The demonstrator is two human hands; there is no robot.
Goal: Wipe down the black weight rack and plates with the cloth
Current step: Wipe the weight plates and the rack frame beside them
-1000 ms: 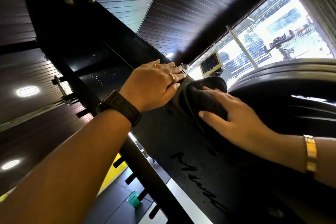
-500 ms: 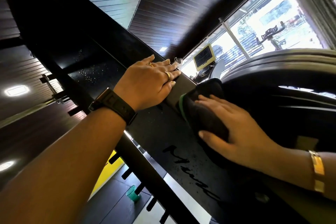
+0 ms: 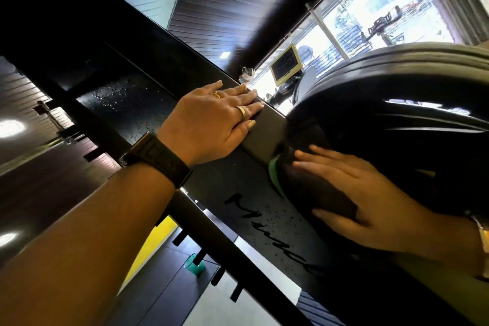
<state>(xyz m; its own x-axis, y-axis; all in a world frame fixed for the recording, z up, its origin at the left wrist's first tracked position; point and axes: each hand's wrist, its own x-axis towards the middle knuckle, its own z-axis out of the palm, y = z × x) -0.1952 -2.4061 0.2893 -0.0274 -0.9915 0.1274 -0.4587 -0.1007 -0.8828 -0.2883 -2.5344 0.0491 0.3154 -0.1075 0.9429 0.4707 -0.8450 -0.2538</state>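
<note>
The black weight rack (image 3: 238,190) runs diagonally from upper left to lower right, its flat face speckled with droplets and marked with black script. My left hand (image 3: 211,122) rests flat on the rack's upper edge, fingers straight. Black weight plates (image 3: 391,114) hang at the right. A dark cloth (image 3: 307,180) with a green edge lies against the rack beside the plates. My right hand (image 3: 365,193) presses flat on the cloth, fingers spread and straight, slightly blurred.
Short black pegs (image 3: 195,259) stick out from the rack's lower bar. A green cup (image 3: 194,268) stands on the floor below, next to a yellow floor strip (image 3: 150,249). Windows and a small screen (image 3: 285,65) are behind the plates.
My right hand has slid the cloth down along the rack face, from near the upper edge toward the script. My left hand has stayed on the rack's edge.
</note>
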